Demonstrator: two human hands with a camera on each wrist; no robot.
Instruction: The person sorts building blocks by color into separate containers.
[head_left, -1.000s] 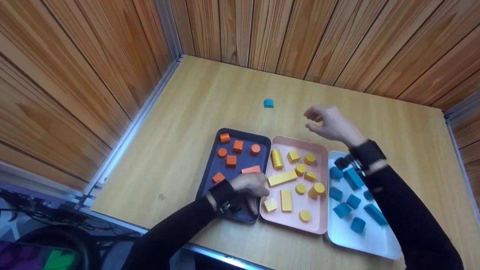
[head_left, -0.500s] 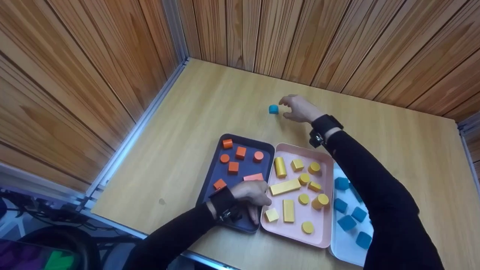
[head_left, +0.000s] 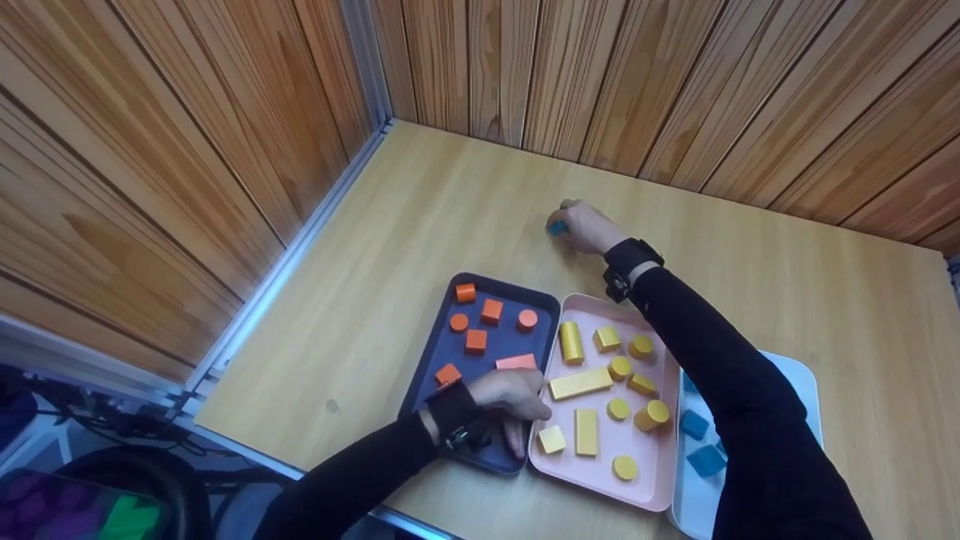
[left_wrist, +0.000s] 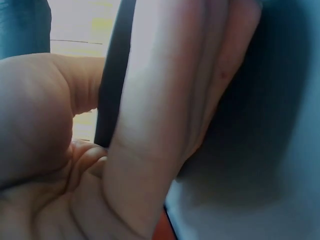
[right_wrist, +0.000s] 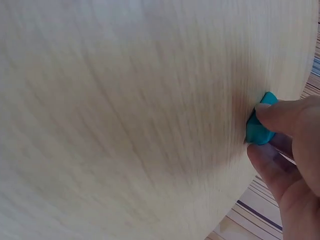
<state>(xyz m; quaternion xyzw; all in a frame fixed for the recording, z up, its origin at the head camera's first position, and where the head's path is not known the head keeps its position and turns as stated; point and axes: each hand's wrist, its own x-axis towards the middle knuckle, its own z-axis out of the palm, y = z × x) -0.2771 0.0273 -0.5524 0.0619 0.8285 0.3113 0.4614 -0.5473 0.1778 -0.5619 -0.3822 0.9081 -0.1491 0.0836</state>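
My right hand (head_left: 589, 227) pinches a small teal block (right_wrist: 260, 131) with a rounded top between thumb and fingers, down at the bare wood beyond the trays. In the right wrist view, the thumb lies across the block and the fingers are on its other side. My left hand (head_left: 511, 391) grips the right-hand wall of the dark blue tray (head_left: 442, 349). The left wrist view shows that wall between thumb and fingers, the fingers on the tray's inner side. Several orange blocks (head_left: 475, 341) lie in this tray; a longer salmon block (head_left: 516, 362) is partly behind the hand.
A pink tray (head_left: 577, 476) with several yellow blocks (head_left: 586, 432) stands against the dark one. To its right is a pale blue tray (head_left: 795, 375) with teal blocks (head_left: 706, 460), partly hidden by my right sleeve. Wooden walls (head_left: 585, 75) bound the table (head_left: 337, 300) at the back and left.
My right hand has moved left from above the table to the lone teal block and taken hold of it. The left hand has stayed on the dark tray. The head view has shifted slightly.
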